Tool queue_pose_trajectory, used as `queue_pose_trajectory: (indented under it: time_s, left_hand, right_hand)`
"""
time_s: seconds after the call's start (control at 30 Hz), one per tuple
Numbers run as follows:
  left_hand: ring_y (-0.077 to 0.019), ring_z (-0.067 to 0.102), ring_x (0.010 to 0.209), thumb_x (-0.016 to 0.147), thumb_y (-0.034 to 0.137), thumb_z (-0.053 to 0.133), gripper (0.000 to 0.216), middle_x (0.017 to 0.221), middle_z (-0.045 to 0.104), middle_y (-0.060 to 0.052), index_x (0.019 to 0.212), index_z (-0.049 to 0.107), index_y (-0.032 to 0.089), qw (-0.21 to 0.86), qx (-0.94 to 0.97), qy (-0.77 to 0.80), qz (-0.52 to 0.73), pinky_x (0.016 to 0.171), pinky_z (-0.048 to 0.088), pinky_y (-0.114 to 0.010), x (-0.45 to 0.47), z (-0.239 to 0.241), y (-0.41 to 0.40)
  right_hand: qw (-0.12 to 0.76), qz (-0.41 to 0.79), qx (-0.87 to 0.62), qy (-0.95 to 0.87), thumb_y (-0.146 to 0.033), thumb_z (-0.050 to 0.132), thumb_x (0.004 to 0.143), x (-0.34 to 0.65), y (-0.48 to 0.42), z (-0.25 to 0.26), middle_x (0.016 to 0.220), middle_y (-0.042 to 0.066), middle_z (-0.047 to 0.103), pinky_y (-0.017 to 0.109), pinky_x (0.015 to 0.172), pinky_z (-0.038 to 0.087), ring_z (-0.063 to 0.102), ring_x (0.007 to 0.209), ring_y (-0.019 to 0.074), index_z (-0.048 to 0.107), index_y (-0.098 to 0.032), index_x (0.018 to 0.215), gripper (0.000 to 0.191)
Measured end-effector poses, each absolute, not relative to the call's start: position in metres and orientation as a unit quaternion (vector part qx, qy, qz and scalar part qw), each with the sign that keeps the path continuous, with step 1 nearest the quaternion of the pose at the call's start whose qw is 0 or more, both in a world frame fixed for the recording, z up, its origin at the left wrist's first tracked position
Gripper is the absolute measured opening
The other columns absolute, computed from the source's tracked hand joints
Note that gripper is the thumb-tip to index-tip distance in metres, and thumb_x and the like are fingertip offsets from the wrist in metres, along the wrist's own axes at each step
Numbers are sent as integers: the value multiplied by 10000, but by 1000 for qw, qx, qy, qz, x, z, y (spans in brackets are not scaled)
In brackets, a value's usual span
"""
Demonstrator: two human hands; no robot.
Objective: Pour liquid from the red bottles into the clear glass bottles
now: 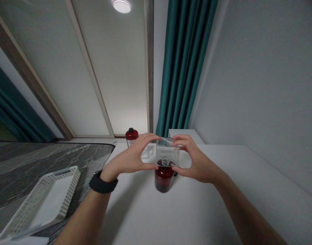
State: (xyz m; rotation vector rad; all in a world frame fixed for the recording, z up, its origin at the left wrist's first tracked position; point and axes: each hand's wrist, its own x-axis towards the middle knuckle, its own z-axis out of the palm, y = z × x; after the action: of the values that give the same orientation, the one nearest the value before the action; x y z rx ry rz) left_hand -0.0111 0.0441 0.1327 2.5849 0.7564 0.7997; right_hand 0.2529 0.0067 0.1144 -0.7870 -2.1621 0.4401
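Observation:
A dark red bottle (164,179) stands on the white table (186,217) in front of me. Over its clear stopper sits a clear plastic box (167,153), held from both sides. My left hand (131,157) pinches the box's left side between thumb and fingers, and a black watch (103,183) is on that wrist. My right hand (194,160) pinches the box's right side the same way. The box covers the bottle's neck; the red body shows below it.
A second dark red bottle with a black cap (131,135) stands at the table's far edge. A white perforated basket (43,200) lies on the grey patterned surface to the left. Teal curtains (184,68) hang behind, with a white wall to the right.

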Motion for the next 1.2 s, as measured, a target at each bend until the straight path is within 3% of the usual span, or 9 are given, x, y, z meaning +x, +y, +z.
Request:
queue_pose_trajectory:
  time_s: [1.2]
  left_hand:
    - [-336, 470, 1336, 752, 407, 828, 751, 1414, 490, -105, 1373, 421, 300, 159, 910, 270, 272, 1113, 430, -544, -9, 139, 40]
  right_hand:
    - [376, 153, -304, -862, -156, 724, 773, 253, 5, 114, 1377, 91, 355, 529, 1074, 507, 452, 1352, 298, 393, -318, 1277, 624]
